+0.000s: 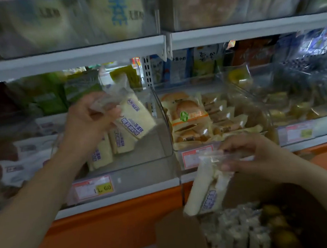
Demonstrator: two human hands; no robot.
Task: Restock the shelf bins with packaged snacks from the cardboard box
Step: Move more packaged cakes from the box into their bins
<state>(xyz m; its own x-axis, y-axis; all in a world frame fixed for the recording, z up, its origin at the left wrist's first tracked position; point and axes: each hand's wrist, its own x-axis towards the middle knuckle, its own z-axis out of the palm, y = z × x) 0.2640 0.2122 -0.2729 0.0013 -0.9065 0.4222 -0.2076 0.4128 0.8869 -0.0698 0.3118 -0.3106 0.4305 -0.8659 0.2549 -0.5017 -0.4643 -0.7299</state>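
My left hand (89,120) pinches the clear top edge of a pale cream snack pack with purple print (134,117) and holds it tilted over a clear shelf bin (160,143). Two or three matching packs (109,147) stand in that bin's left part. My right hand (257,155) grips the clear tops of two more cream packs (205,193), which hang above the open cardboard box (177,236) at the lower right. Several wrapped snacks (237,233) lie inside the box.
The bin to the right holds bread rolls in orange-trimmed wrappers (189,114). Further bins of yellow snacks (294,101) follow on the right. A price tag (94,188) sits on the bin's front. An upper shelf (75,58) hangs overhead. An orange shelf base (108,226) runs below.
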